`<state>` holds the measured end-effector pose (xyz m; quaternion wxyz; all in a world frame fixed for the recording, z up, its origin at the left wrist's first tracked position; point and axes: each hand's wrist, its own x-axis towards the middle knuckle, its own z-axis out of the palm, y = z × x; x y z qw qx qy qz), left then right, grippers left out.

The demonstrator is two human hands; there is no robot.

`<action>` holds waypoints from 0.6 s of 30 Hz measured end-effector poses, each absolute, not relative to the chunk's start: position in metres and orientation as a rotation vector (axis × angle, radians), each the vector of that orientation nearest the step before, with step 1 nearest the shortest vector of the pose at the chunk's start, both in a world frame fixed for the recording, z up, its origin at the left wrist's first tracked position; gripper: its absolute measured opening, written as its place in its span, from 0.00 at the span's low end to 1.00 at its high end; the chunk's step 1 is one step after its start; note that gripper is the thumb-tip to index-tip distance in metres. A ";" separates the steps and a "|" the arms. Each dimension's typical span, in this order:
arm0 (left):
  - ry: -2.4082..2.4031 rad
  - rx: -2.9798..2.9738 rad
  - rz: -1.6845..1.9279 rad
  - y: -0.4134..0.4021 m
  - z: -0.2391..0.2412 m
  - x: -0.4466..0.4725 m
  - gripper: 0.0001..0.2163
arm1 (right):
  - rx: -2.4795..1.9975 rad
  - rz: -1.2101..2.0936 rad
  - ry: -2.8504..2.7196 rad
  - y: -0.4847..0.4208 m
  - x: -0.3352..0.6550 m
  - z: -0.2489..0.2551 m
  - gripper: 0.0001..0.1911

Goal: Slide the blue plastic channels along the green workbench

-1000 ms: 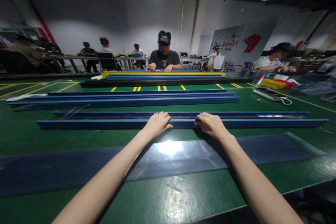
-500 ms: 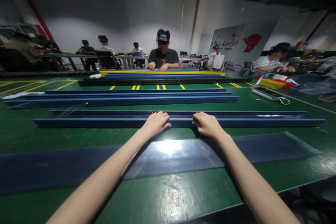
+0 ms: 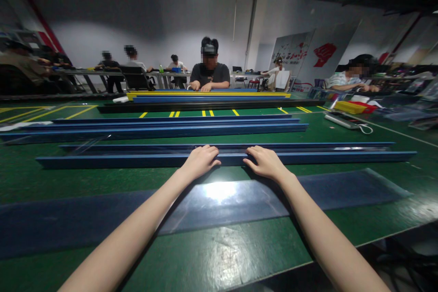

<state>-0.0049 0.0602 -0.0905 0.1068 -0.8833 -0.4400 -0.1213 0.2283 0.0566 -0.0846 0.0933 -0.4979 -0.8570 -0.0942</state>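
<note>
A long blue plastic channel strip (image 3: 112, 160) lies crosswise in front of me, with a second long blue edge (image 3: 325, 145) parallel behind it. Whether both belong to one piece I cannot tell. My left hand (image 3: 202, 160) grips the near strip just left of its middle, fingers over the top and thumb on the near side. A short way to the right, my right hand (image 3: 266, 161) closes over the same strip in a like grip. Its fingertips are hidden behind the strip. Nearer to me, under both forearms, lies a long clear plastic sheet (image 3: 236, 205).
More blue strips (image 3: 205, 130) lie farther back on the green table (image 3: 219, 255). Beyond them are a black strip (image 3: 219, 106) and a yellow strip (image 3: 208, 95). A power bank (image 3: 345, 121) with a white cable lies at right. A co-worker (image 3: 209, 73) sits opposite.
My right hand has shifted slightly left along the strip, nearer to my left hand, and its thumb sticks out more. The whole view has moved a little.
</note>
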 end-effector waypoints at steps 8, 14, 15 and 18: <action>-1.296 -2.618 -0.390 0.062 -0.094 -0.006 0.10 | -1.424 -0.213 -2.544 0.060 0.227 -0.091 0.17; -1.311 -2.614 -0.377 0.062 -0.094 -0.005 0.11 | -1.380 -0.228 -2.545 0.060 0.227 -0.091 0.18; -1.311 -2.613 -0.374 0.062 -0.094 -0.005 0.11 | -1.376 -0.235 -2.547 0.060 0.227 -0.091 0.18; -1.323 -2.611 -0.372 0.062 -0.094 -0.005 0.11 | -1.370 -0.258 -2.551 0.060 0.227 -0.091 0.17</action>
